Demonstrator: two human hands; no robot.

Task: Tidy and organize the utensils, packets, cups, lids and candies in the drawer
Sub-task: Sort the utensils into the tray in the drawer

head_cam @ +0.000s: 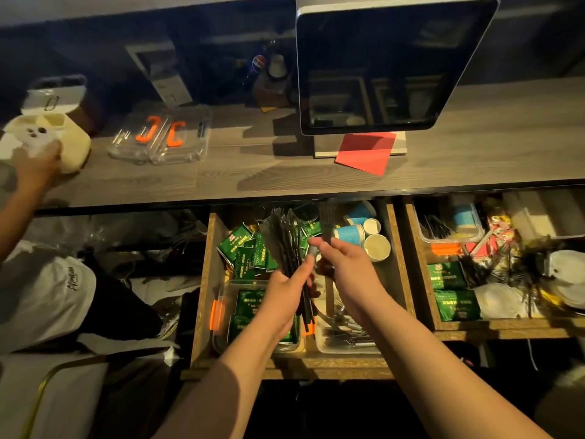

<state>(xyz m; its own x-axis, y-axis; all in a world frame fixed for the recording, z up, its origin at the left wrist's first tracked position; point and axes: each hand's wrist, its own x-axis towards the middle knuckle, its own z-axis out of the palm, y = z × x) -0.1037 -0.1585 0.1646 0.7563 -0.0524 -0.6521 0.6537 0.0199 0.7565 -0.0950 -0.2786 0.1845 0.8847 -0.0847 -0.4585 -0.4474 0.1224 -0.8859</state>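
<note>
Dim wood-grain counter (285,172) runs above the open drawer (202,280) where both your hands work. Your left hand (285,293) is curled round a fanned bundle of black plastic utensils (281,236), held upright over the drawer's middle. Your right hand (345,261) pinches one dark utensil (327,223) just right of that bundle, thumb and fingers closed on its handle. Behind the bundle lie loose green packets (247,248) with writing too small to read; more sit in a clear box with orange clips (221,312) at the drawer's front left. Blue paper cups (351,234) lie in the drawer's back right corner. A second clear box (345,337) holds forks at the front right, touching the drawer's front edge.
</note>
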